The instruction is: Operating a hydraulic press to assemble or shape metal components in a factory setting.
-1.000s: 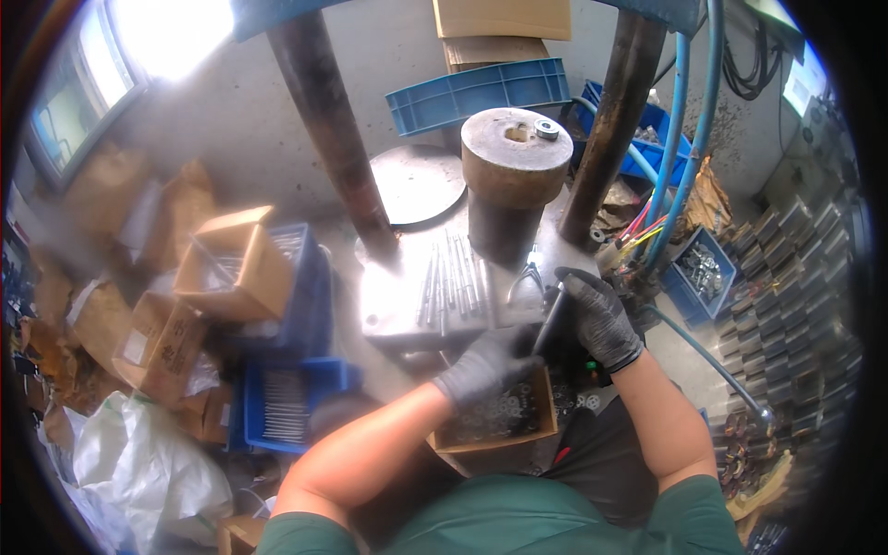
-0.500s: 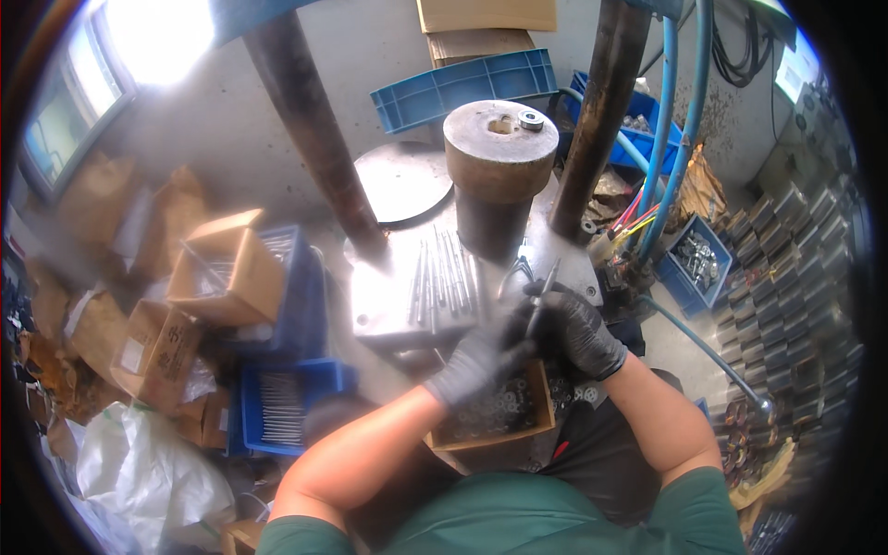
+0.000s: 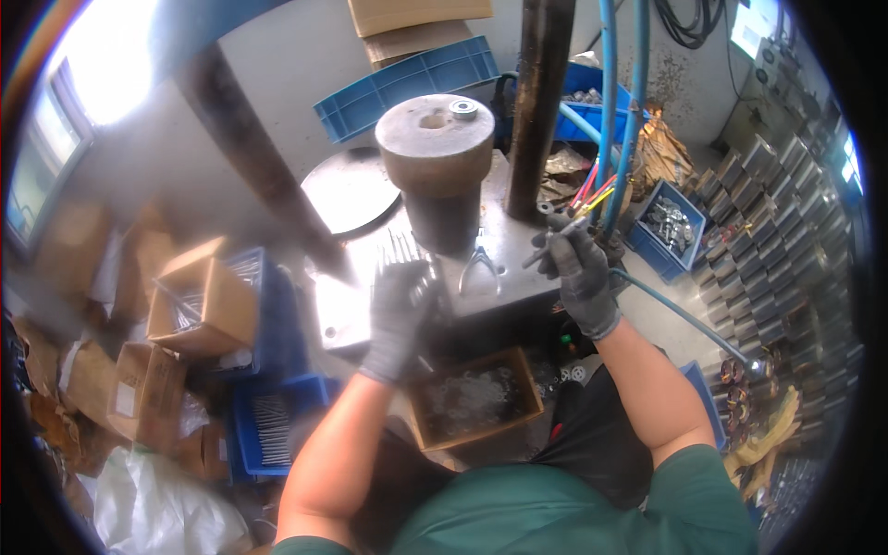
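Note:
My right hand (image 3: 580, 282), in a dark grey glove, is raised over the right end of the metal plate (image 3: 527, 250). Its fingers close round a slim metal rod (image 3: 534, 260), which pokes out slantwise. Gloved the same way, my left hand (image 3: 400, 310) reaches over several metal rods (image 3: 398, 248) lying side by side on the plate. Its fingers are smeared and partly hidden, so their grip does not show. Between my hands lie pliers (image 3: 479, 269) with spread handles. Behind them stands a thick steel cylinder (image 3: 435, 143), with a bearing ring (image 3: 463, 109) on its top.
Dark press columns (image 3: 536, 120) flank the plate. A round disc (image 3: 351, 190) lies at its back left. Below my hands sits an open box (image 3: 476, 398) of small rings. Blue bins (image 3: 671, 231) of metal parts stand right and left. Hoses (image 3: 608, 111) hang at the right.
My hands, close together before, are now apart. The left has gone left onto the rods; the right has lifted away with its rod. The pliers now show fully, and the view has shifted.

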`<control>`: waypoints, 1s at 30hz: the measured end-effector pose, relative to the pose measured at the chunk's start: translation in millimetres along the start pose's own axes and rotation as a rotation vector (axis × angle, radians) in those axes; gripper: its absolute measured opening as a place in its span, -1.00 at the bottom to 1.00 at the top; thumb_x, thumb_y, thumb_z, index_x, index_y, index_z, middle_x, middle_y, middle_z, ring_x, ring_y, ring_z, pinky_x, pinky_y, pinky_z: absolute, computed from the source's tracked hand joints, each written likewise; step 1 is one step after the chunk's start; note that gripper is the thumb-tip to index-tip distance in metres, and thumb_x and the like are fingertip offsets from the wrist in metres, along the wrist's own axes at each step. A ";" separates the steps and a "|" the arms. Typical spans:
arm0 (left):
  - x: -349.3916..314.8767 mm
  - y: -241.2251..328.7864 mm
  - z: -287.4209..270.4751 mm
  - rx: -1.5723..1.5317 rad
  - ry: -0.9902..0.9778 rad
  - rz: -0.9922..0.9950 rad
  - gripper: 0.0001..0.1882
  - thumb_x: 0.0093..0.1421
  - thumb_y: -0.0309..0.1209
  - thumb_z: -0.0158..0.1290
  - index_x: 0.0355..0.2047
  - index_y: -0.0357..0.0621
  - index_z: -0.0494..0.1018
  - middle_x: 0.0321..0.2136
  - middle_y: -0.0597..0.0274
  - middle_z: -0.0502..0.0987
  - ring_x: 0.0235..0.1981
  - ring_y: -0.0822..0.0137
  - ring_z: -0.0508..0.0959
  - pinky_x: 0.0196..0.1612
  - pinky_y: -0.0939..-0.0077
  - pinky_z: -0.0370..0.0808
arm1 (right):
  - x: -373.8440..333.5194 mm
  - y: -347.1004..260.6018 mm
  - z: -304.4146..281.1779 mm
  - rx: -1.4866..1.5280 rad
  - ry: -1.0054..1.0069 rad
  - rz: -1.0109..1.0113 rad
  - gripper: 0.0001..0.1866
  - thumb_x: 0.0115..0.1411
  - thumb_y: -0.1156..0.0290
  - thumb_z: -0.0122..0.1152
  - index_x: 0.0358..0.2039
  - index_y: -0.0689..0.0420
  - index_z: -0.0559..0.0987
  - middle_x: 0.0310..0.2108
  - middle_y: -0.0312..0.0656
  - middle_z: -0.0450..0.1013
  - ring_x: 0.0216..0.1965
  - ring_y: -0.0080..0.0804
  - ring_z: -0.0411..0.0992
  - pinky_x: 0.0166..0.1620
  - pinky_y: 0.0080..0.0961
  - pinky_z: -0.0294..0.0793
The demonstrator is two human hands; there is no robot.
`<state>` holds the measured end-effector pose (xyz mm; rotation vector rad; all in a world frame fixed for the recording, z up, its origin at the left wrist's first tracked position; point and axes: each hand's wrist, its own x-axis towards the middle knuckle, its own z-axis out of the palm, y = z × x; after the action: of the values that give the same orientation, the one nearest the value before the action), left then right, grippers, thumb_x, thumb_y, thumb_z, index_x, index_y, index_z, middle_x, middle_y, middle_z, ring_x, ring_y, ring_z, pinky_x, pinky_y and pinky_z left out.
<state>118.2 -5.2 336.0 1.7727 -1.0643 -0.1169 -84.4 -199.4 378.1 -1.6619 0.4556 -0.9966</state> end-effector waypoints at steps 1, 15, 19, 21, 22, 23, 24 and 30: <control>6.8 -11.3 -6.8 0.073 0.073 0.024 -0.63 0.30 -0.45 0.22 0.07 -0.31 0.47 -0.06 0.10 0.53 -0.01 0.28 0.53 0.11 0.34 0.49 | 6.4 5.2 -4.3 -0.126 -0.010 -0.009 -0.69 0.49 0.30 0.11 0.14 0.17 0.51 -0.30 -0.33 0.55 -0.47 -0.63 0.45 -0.37 -0.61 0.48; 4.4 -54.2 -18.1 0.033 0.037 -0.228 -0.50 0.34 -0.20 0.04 0.18 -0.28 0.40 0.05 -0.19 0.51 0.11 -0.05 0.50 0.24 0.15 0.39 | -24.5 2.1 -80.5 -0.181 -0.398 0.249 -0.66 0.45 0.30 0.18 0.15 0.19 0.54 -0.34 -0.25 0.54 -0.30 -0.47 0.52 -0.15 -0.45 0.53; 7.5 -79.4 -23.4 0.089 -0.033 0.014 -0.64 0.31 -0.32 0.10 0.04 -0.26 0.44 0.05 -0.15 0.44 0.15 -0.06 0.43 0.23 0.08 0.41 | -45.3 15.8 -122.5 -0.704 -0.722 0.196 -0.53 0.44 0.11 0.10 0.16 0.20 0.55 -0.04 0.10 0.60 0.02 0.08 0.55 0.11 -0.14 0.47; 6.9 -43.6 -17.3 -0.025 0.062 -0.126 -0.74 0.36 -0.39 0.10 -0.02 -0.27 0.47 -0.08 -0.06 0.54 -0.02 0.08 0.54 0.13 0.24 0.47 | -52.4 25.6 -149.2 -0.905 -0.917 0.272 -0.58 0.41 0.15 0.14 0.15 0.11 0.58 -0.06 0.04 0.61 0.01 0.00 0.57 0.12 -0.16 0.46; 9.1 -85.4 -30.0 -0.048 0.145 -0.175 -0.72 0.38 -0.40 0.09 0.03 -0.29 0.47 -0.12 0.02 0.59 -0.10 0.15 0.57 0.08 0.30 0.48 | -50.3 36.3 -158.9 -0.942 -1.023 0.335 -0.59 0.39 0.16 0.15 0.14 0.08 0.59 -0.11 -0.01 0.63 -0.03 -0.06 0.58 0.08 -0.15 0.48; 10.5 -89.2 -35.4 0.139 0.159 -0.135 -0.69 0.38 -0.42 0.08 0.07 -0.30 0.48 -0.10 0.03 0.60 -0.09 0.17 0.57 0.08 0.30 0.49 | -53.0 41.4 -172.7 -0.991 -1.033 0.509 -0.59 0.38 0.15 0.14 0.12 0.09 0.61 -0.15 -0.04 0.64 -0.06 -0.11 0.58 0.06 -0.16 0.48; 10.4 -81.3 -35.3 0.160 0.148 -0.121 -0.71 0.38 -0.41 0.09 0.05 -0.29 0.50 -0.12 0.06 0.61 -0.08 0.20 0.57 0.07 0.32 0.49 | -56.3 19.2 -185.5 -1.103 -1.064 0.531 -0.59 0.35 0.15 0.14 0.09 0.08 0.63 -0.17 -0.04 0.65 -0.08 -0.14 0.59 0.01 -0.15 0.51; 11.1 -51.4 -10.1 0.290 0.145 -0.045 -0.70 0.40 -0.37 0.06 0.07 -0.21 0.54 -0.12 0.13 0.64 -0.09 0.24 0.60 0.07 0.33 0.50 | -147.9 69.7 -361.7 -1.134 -0.911 0.758 -0.55 0.35 0.10 0.10 0.06 0.16 0.61 -0.12 -0.07 0.64 -0.09 -0.18 0.59 0.04 -0.18 0.51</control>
<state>161.2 -1.3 304.2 2.0319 -0.9734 0.1445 -444.5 -332.7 277.4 -2.3529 0.9841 0.7645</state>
